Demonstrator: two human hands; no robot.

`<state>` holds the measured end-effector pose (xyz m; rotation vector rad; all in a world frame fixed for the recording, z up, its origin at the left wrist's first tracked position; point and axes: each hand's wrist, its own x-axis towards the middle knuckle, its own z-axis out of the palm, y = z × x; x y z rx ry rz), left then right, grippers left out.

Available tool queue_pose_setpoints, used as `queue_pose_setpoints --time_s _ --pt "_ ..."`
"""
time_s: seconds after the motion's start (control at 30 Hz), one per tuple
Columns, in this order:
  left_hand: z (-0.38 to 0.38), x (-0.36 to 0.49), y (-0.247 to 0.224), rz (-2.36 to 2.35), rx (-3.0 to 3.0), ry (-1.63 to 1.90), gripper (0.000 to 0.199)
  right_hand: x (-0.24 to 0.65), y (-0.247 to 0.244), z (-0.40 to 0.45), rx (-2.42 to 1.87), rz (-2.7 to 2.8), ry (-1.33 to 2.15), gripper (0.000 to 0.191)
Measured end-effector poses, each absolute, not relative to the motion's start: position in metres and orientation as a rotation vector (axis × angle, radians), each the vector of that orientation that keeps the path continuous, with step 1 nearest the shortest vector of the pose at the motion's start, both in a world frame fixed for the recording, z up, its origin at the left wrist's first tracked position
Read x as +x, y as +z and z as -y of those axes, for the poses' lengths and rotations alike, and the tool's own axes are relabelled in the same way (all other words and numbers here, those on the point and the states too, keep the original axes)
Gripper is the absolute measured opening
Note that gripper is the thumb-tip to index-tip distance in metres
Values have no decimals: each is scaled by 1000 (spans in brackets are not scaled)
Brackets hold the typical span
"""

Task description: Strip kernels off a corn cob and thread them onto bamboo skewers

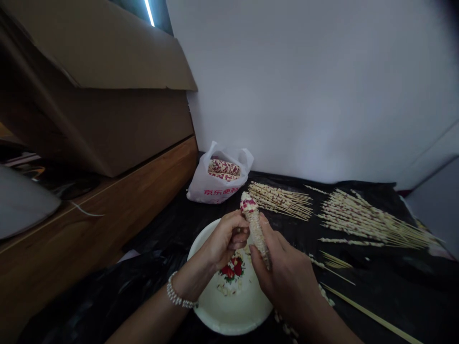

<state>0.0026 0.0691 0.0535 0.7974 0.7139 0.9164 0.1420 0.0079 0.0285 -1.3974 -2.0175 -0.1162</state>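
Pale wall [315, 86] across the far side, dim light. Large cardboard box [107, 114] far left, on a wooden ledge [158, 179]. Black sheeting [394, 282] covers my work area. On it, right: a broad fan of sticks [358, 220] strung with what look like kernels. Near middle: white basin [236, 327], directly below my hands. Beyond it, a white plastic bag [201, 184] with speckled cobs [224, 167] showing at its mouth; a smaller stick bundle [279, 199] just to its right.

My right hand [283, 258] grips the lower part of a cob [256, 227], tilted over the basin, far end up. My left hand [227, 236] is curled beside its upper part; whether it pinches a kernel, I cannot tell. Step in hand, I judge: stripping. Most of the cob looks bare; purple-and-white kernels remain toward the far end. Next move calls for left-thumb pressure there, right hold steady. Loose kernels [229, 289] lie in the basin.
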Motion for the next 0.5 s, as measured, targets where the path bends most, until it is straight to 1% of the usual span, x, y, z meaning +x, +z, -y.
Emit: queue_pose_setpoints --time_s 0.1,0.23,0.4,0.5 --pt "-70 1 53 -687 798 902 19 144 28 -9 -1403 2008 -104 56" --pt "-70 3 52 -741 825 904 34 144 30 -9 -1414 2006 -140 57" --pt "-69 8 52 -846 936 932 39 141 31 -7 -1416 2021 -323 51" --pt "-69 10 51 -872 983 937 42 140 30 -7 -1396 2017 -340 49"
